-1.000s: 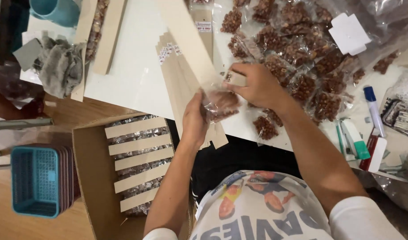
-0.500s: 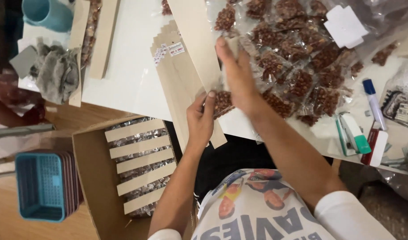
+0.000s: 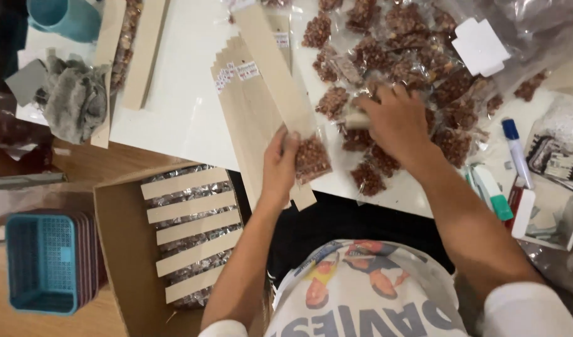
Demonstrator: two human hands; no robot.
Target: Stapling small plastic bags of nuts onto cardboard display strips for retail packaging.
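While my left hand (image 3: 279,163) pinches a clear bag of nuts (image 3: 312,157) against a long card strip (image 3: 275,75) at the table's near edge, my right hand (image 3: 395,122) curls shut around a small pale roll (image 3: 356,120) over the heap of bags (image 3: 417,62) further right; bare white table (image 3: 180,93) lies left

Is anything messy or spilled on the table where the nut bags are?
Nothing looks spilled: the nuts stay inside their clear bags. The bags lie in a loose heap, some overlapping. A crumpled grey cloth sits at the table's far edge. The left hand holds one bag against a card strip; the right hand reaches into the heap.
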